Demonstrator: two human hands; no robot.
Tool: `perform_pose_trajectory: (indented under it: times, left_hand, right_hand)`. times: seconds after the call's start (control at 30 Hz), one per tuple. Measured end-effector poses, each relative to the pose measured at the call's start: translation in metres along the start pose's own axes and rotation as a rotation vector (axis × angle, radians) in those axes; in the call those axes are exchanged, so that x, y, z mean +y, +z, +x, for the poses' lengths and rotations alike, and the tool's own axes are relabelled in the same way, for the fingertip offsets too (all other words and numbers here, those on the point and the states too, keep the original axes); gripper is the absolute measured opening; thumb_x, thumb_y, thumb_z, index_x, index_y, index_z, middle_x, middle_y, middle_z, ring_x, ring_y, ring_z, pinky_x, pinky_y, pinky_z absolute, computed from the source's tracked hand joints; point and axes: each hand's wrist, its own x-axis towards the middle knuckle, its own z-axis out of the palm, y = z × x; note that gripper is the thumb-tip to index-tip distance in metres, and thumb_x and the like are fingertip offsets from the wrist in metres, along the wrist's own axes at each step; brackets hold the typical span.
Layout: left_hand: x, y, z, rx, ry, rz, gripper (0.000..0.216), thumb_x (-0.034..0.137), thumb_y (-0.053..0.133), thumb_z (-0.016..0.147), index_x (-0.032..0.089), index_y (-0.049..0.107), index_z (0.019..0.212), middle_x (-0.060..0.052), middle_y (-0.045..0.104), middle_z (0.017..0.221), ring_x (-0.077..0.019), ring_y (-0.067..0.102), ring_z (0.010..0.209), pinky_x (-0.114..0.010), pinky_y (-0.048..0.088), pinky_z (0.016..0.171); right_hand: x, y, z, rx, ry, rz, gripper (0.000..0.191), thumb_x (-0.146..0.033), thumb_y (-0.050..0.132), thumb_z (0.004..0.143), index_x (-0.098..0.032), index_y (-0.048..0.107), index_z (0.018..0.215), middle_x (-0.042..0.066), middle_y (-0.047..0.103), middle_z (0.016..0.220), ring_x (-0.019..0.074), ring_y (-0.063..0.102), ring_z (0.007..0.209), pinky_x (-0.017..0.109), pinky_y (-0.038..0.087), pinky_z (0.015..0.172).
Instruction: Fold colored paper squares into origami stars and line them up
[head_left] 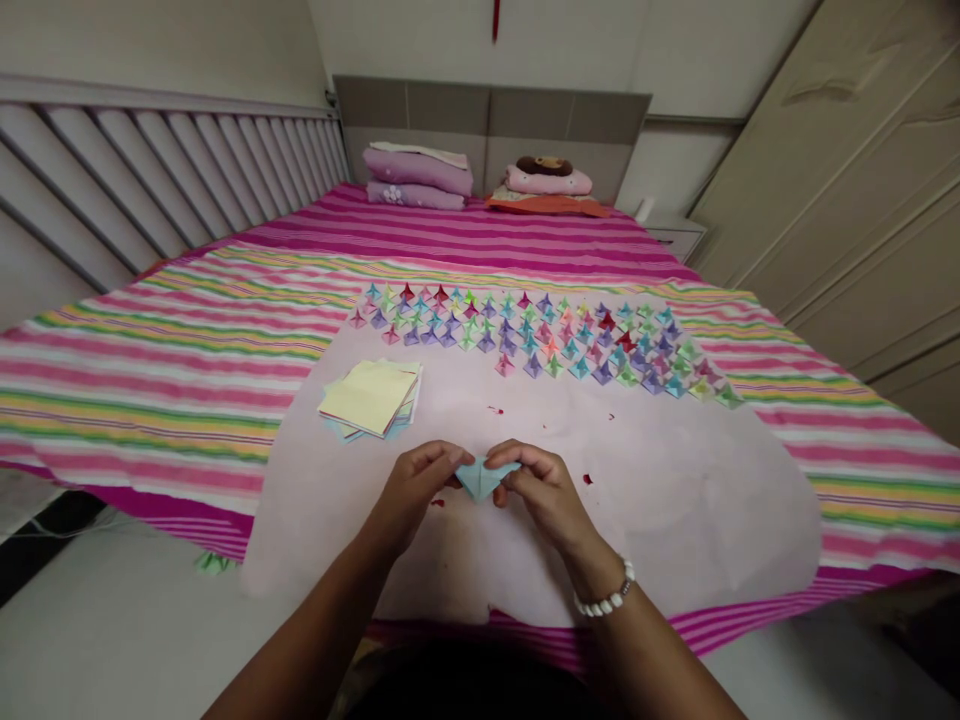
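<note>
By the left hand and the right hand, a blue paper is pinched at its ends over the white sheet, apparently part-folded; farther out, flat papers are stacked, not yet folded; beyond, many seemingly finished pieces are ranged in rows

In the upper left of the frame stood a pale railing. At the top centre there was a grey headboard, and before it lay purple folded bedding. A pale wardrobe occupied the upper right. A striped bedspread reached the left and right edges.
</note>
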Motion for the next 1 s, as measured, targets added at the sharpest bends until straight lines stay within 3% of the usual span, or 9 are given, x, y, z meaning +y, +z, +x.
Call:
perform_pose_trajectory:
  times: [0.1, 0.2, 0.3, 0.4, 0.57, 0.73, 0.83, 0.9, 1.0]
  left_hand:
    - [0.004, 0.007, -0.002, 0.06, 0.004, 0.029, 0.027, 0.035, 0.079, 0.061, 0.017, 0.063, 0.072, 0.004, 0.055, 0.052, -0.0094, 0.049, 0.049, -0.022, 0.039, 0.049]
    - [0.007, 0.013, -0.002, 0.08, 0.01, -0.006, 0.033, 0.032, 0.083, 0.055, 0.017, 0.061, 0.076, 0.004, 0.059, 0.055, -0.0101, 0.053, 0.051, -0.021, 0.04, 0.048]
    - [0.01, 0.017, -0.002, 0.092, 0.048, -0.037, 0.046, 0.03, 0.082, 0.056, 0.018, 0.064, 0.096, 0.003, 0.065, 0.068, -0.0108, 0.057, 0.058, -0.021, 0.042, 0.049]
    - [0.01, 0.019, -0.002, 0.113, 0.055, -0.049, 0.061, 0.03, 0.081, 0.058, 0.019, 0.059, 0.114, 0.003, 0.065, 0.071, -0.0101, 0.056, 0.058, -0.02, 0.042, 0.049]
    - [0.0, 0.014, 0.001, 0.128, 0.028, 0.026, 0.028, 0.04, 0.074, 0.068, 0.015, 0.069, 0.079, 0.001, 0.062, 0.062, -0.0111, 0.055, 0.058, -0.021, 0.041, 0.051]
    - [-0.005, 0.009, 0.005, 0.191, 0.022, 0.052, 0.039, 0.05, 0.062, 0.078, 0.016, 0.072, 0.092, -0.003, 0.069, 0.071, -0.0182, 0.063, 0.074, -0.024, 0.045, 0.058]
    - [-0.001, 0.013, 0.003, 0.07, 0.037, -0.025, 0.039, 0.042, 0.073, 0.069, 0.017, 0.07, 0.098, -0.004, 0.072, 0.083, -0.019, 0.065, 0.079, -0.026, 0.047, 0.065]
    - [0.001, 0.017, 0.001, 0.013, 0.038, -0.042, 0.033, 0.033, 0.079, 0.062, 0.017, 0.071, 0.089, -0.003, 0.072, 0.08, -0.0182, 0.065, 0.076, -0.025, 0.047, 0.064]
    - [0.0, 0.018, -0.001, 0.062, 0.007, -0.041, 0.021, 0.034, 0.077, 0.064, 0.017, 0.071, 0.075, -0.001, 0.068, 0.065, -0.0158, 0.062, 0.066, -0.025, 0.045, 0.06]
  right_hand:
    - [-0.002, 0.001, -0.002, -0.056, -0.032, -0.038, 0.012, -0.022, 0.064, 0.076, -0.021, 0.073, 0.084, 0.003, 0.062, 0.095, 0.0128, 0.061, 0.06, 0.029, 0.049, 0.059]
    - [-0.002, 0.001, -0.002, -0.037, -0.017, -0.068, 0.013, -0.03, 0.067, 0.078, -0.02, 0.072, 0.086, 0.004, 0.063, 0.092, 0.0135, 0.062, 0.062, 0.029, 0.049, 0.06]
    - [-0.001, 0.002, 0.0, 0.085, 0.051, -0.099, 0.022, -0.03, 0.075, 0.071, -0.021, 0.069, 0.089, 0.0, 0.064, 0.076, 0.0114, 0.059, 0.055, 0.026, 0.046, 0.055]
    - [-0.001, 0.005, 0.002, 0.138, 0.082, -0.124, 0.019, -0.032, 0.078, 0.068, -0.019, 0.067, 0.078, -0.002, 0.063, 0.066, 0.0097, 0.054, 0.05, 0.024, 0.043, 0.051]
    - [-0.003, 0.008, 0.003, 0.166, 0.057, -0.167, 0.02, -0.032, 0.078, 0.066, -0.018, 0.065, 0.065, -0.002, 0.061, 0.059, 0.0096, 0.05, 0.051, 0.023, 0.039, 0.051]
    - [-0.003, 0.008, 0.002, 0.218, 0.057, -0.175, 0.022, -0.033, 0.08, 0.065, -0.019, 0.064, 0.062, -0.003, 0.06, 0.054, 0.0106, 0.049, 0.05, 0.024, 0.038, 0.051]
    - [0.0, 0.007, 0.003, 0.255, 0.062, -0.142, 0.02, -0.034, 0.077, 0.068, -0.019, 0.064, 0.066, -0.003, 0.06, 0.051, 0.0112, 0.051, 0.049, 0.025, 0.038, 0.051]
    - [0.002, 0.006, 0.003, 0.292, 0.04, -0.128, 0.02, -0.034, 0.077, 0.069, -0.019, 0.064, 0.066, -0.003, 0.06, 0.052, 0.0111, 0.05, 0.048, 0.025, 0.038, 0.051]
    - [0.002, 0.004, 0.003, 0.303, 0.004, -0.112, 0.02, -0.034, 0.077, 0.069, -0.02, 0.063, 0.066, -0.002, 0.06, 0.057, 0.0117, 0.051, 0.052, 0.025, 0.039, 0.054]
